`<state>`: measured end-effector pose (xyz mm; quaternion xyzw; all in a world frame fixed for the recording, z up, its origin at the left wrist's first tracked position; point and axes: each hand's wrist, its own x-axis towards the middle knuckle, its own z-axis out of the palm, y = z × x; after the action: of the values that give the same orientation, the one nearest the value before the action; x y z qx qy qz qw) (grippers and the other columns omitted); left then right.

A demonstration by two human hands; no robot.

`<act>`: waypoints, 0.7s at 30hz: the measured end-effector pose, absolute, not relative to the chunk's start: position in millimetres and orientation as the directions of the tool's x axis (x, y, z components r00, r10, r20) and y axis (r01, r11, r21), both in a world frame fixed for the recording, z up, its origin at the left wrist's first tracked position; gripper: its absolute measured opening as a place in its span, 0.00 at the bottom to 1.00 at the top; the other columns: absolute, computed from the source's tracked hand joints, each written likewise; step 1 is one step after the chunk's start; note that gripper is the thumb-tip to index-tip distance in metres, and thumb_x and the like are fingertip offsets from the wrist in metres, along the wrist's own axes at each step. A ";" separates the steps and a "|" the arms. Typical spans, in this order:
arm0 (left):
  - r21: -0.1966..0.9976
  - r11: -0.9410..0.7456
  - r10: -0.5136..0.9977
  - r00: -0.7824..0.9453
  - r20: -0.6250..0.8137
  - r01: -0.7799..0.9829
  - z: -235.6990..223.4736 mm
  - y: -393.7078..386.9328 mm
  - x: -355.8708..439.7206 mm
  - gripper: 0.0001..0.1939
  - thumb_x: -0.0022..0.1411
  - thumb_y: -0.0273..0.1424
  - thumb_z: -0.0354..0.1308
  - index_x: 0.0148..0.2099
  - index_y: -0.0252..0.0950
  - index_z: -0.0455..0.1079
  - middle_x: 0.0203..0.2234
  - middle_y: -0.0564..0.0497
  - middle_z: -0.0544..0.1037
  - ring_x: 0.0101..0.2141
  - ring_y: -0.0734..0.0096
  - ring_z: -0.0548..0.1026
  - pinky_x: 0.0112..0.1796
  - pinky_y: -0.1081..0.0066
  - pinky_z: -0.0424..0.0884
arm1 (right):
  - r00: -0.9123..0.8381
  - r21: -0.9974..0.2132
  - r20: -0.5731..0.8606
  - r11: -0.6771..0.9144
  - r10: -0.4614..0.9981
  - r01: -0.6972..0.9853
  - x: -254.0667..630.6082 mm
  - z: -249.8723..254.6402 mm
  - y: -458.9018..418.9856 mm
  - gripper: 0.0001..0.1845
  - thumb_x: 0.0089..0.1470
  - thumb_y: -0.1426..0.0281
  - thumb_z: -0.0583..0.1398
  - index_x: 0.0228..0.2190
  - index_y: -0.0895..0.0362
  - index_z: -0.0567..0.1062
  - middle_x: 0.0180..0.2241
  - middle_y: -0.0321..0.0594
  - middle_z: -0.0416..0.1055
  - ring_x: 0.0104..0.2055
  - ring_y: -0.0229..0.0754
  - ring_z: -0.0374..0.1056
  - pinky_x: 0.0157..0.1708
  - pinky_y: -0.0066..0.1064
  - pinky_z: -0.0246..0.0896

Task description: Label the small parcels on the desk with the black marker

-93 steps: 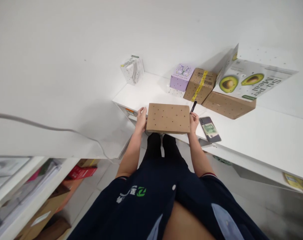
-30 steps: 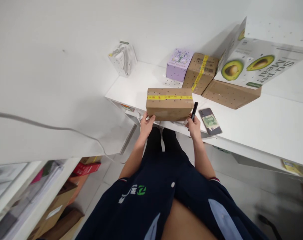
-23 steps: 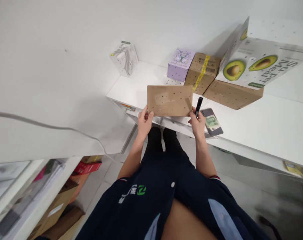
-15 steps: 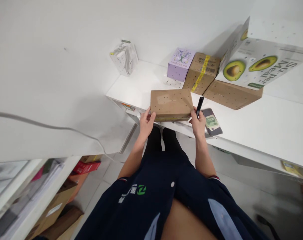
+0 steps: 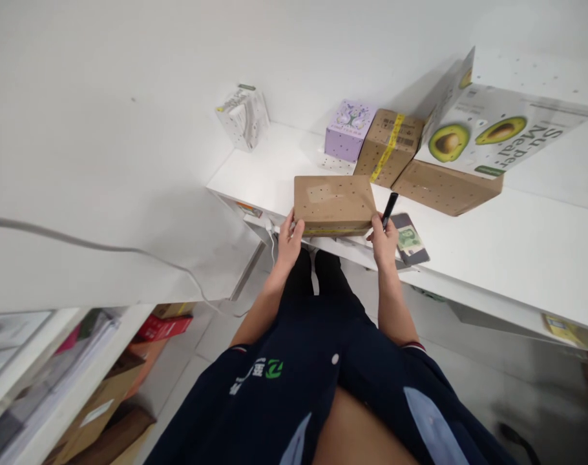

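A flat brown cardboard box (image 5: pixel 333 201), dotted with small holes and showing a strip of yellow tape on its near edge, rests at the front of the white table (image 5: pixel 507 245). My left hand (image 5: pixel 291 236) grips its near left corner. My right hand (image 5: pixel 384 234) holds its near right corner and also keeps a black marker pen (image 5: pixel 389 208) pinched between the fingers, tip pointing away from me.
A phone with a banknote in its case (image 5: pixel 407 239) lies just right of the box. Behind stand a purple box (image 5: pixel 348 130), a taped brown box (image 5: pixel 388 147), a large avocado-printed carton (image 5: pixel 473 155) and a white packet (image 5: pixel 244 116). Shelves with cartons sit at lower left.
The box was turned over in both hands, from its broad dotted face through the taped side, and now lies flat on the table edge. The marker stayed in my right hand.
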<state>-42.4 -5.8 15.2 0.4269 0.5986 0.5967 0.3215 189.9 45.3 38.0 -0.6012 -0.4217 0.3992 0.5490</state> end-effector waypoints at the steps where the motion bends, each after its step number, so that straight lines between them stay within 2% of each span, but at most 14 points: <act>1: 0.976 -0.130 0.894 -0.406 0.191 0.174 20.5 -8.3 -39.3 0.34 0.62 0.57 0.54 0.63 0.45 0.66 0.59 0.42 0.69 0.60 0.56 0.67 0.57 0.56 0.67 | 0.343 -0.998 -0.033 -0.046 0.939 0.031 191.4 37.5 46.6 0.19 0.51 0.54 0.62 0.37 0.56 0.76 0.19 0.25 0.60 0.17 0.31 0.57 0.19 0.25 0.61; 4: 0.878 -0.311 0.849 -0.309 0.429 0.364 41.9 -16.7 -29.5 0.29 0.66 0.52 0.52 0.63 0.44 0.67 0.59 0.41 0.70 0.61 0.57 0.66 0.61 0.54 0.63 | 0.399 -0.985 -0.117 -0.056 0.909 -0.161 195.5 37.5 49.8 0.16 0.48 0.55 0.63 0.29 0.54 0.70 0.16 0.21 0.53 0.14 0.28 0.50 0.17 0.24 0.59; 7: 0.737 -0.438 0.768 -0.212 0.604 0.514 63.4 -22.8 -20.2 0.26 0.68 0.49 0.52 0.60 0.41 0.69 0.57 0.40 0.71 0.60 0.56 0.68 0.61 0.52 0.63 | 0.399 -0.943 -0.220 -0.089 0.890 -0.322 197.1 37.9 49.6 0.19 0.44 0.56 0.65 0.26 0.53 0.63 0.18 0.21 0.56 0.13 0.25 0.47 0.15 0.22 0.57; 10: 0.644 -0.516 0.699 -0.157 0.698 0.565 76.5 -24.4 -12.3 0.25 0.67 0.48 0.52 0.59 0.40 0.68 0.54 0.40 0.73 0.60 0.54 0.68 0.61 0.49 0.65 | 0.347 -0.903 -0.298 -0.145 0.889 -0.404 196.2 36.8 46.2 0.21 0.42 0.55 0.65 0.26 0.53 0.61 0.21 0.20 0.59 0.13 0.23 0.45 0.13 0.21 0.55; 17: 0.605 -0.541 0.668 -0.138 0.731 0.584 73.6 -21.9 -10.4 0.24 0.66 0.48 0.53 0.57 0.40 0.68 0.53 0.41 0.73 0.60 0.51 0.68 0.61 0.46 0.65 | 0.335 -0.881 -0.338 -0.171 0.879 -0.441 194.4 37.5 43.0 0.20 0.45 0.56 0.64 0.26 0.53 0.59 0.20 0.21 0.59 0.13 0.24 0.46 0.13 0.21 0.56; 21: 0.709 -0.439 0.739 -0.227 0.635 0.552 51.3 -24.5 -20.1 0.25 0.67 0.49 0.53 0.58 0.38 0.67 0.52 0.40 0.72 0.58 0.54 0.69 0.58 0.51 0.68 | 0.401 -0.912 -0.250 -0.076 0.881 -0.403 194.5 41.0 46.1 0.18 0.44 0.58 0.65 0.28 0.53 0.63 0.20 0.21 0.59 0.13 0.24 0.47 0.15 0.22 0.58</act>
<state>-20.1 -24.5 51.3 0.6166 0.5235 0.5826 0.0800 194.5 46.1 41.0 -0.5367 -0.2230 0.4998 0.6422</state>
